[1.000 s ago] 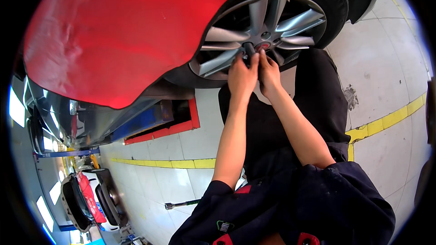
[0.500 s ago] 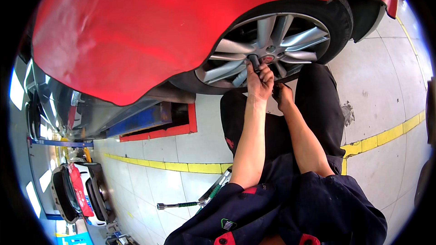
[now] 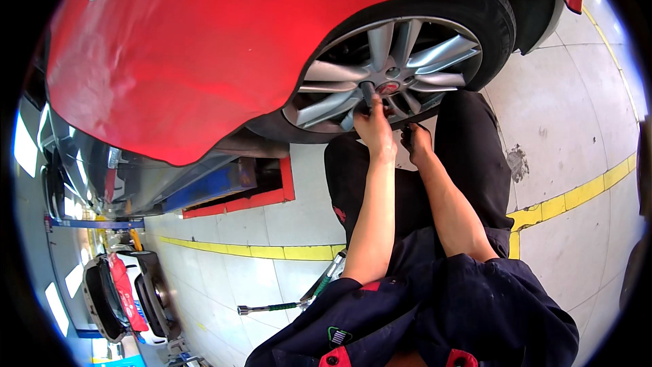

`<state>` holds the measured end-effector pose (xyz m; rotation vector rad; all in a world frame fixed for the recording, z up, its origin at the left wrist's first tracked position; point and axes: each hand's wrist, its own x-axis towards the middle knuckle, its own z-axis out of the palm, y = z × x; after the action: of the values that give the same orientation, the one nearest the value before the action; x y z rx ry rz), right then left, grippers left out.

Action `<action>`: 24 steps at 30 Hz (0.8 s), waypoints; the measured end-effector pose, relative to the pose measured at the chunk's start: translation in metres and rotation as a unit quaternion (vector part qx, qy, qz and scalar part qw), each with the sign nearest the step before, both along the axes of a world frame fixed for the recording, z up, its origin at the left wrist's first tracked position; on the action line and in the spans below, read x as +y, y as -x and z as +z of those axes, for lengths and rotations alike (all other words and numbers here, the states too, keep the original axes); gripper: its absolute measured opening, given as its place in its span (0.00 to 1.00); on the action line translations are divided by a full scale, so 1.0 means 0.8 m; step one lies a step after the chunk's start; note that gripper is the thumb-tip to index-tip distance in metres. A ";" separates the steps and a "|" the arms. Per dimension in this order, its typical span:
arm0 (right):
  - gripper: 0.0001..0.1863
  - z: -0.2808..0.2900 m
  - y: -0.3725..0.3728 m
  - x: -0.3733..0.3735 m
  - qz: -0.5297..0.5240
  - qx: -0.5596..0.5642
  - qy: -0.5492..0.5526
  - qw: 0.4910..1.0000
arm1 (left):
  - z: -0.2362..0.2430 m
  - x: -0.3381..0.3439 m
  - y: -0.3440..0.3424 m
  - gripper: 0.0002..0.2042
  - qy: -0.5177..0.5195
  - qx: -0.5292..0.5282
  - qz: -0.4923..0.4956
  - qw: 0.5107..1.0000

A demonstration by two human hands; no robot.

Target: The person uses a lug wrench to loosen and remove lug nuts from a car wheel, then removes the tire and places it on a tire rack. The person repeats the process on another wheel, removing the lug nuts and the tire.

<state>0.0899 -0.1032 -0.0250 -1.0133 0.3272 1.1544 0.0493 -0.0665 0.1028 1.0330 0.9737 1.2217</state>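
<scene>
My left hand [image 3: 375,129] reaches up to the silver alloy wheel [image 3: 397,64] of a car. Its fingers are closed round a short, dark cylindrical socket [image 3: 367,91], which sits against the hub just left of the red center cap [image 3: 387,89]. The socket's far end is hidden, so what it covers does not show. Lower and to the right, close to my knee, my right hand [image 3: 419,144] is curled with its fingertips in shadow. Whatever those fingers hold, if anything, cannot be made out. The black tire [image 3: 499,34] surrounds the wheel.
A red protective cover [image 3: 197,61] drapes over the car's side above the wheel. Beside my left elbow, a cross-shaped lug wrench [image 3: 282,306] lies on the tiled floor. A red-edged floor recess [image 3: 288,180] with blue lift parts is under the car. Another car [image 3: 129,295] stands far left.
My left hand has turned at the wrist, bringing its back into view, while still gripping the socket at the hub. My right hand has barely moved. The whole view has shifted slightly.
</scene>
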 end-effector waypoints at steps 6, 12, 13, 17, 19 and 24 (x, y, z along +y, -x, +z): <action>0.08 -0.006 -0.004 -0.001 0.004 -0.017 0.000 1.000 | 0.002 0.018 0.007 0.13 0.317 -0.336 -0.110 0.880; 0.13 0.044 0.005 0.013 0.044 -0.050 -0.060 0.996 | -0.017 0.041 0.041 0.17 0.308 -0.374 -0.190 0.854; 0.16 0.045 0.007 0.023 0.063 -0.088 -0.102 0.989 | -0.022 0.049 0.045 0.19 0.393 -0.402 -0.213 0.799; 0.20 0.139 -0.006 0.022 0.123 0.024 -0.234 0.964 | 0.013 0.012 0.029 0.21 0.019 0.138 -0.089 0.986; 0.18 0.136 -0.008 0.040 0.100 -0.029 -0.259 0.960 | 0.006 0.005 0.024 0.22 -0.280 0.359 -0.005 0.890; 0.20 0.153 0.015 0.038 0.077 0.028 -0.247 0.966 | 0.031 0.018 0.058 0.17 -0.143 0.429 -0.056 0.890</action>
<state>0.0778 -0.0726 0.0971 -0.5739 -0.0034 1.3217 0.0027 -0.0521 0.1279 1.9217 1.3904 0.8005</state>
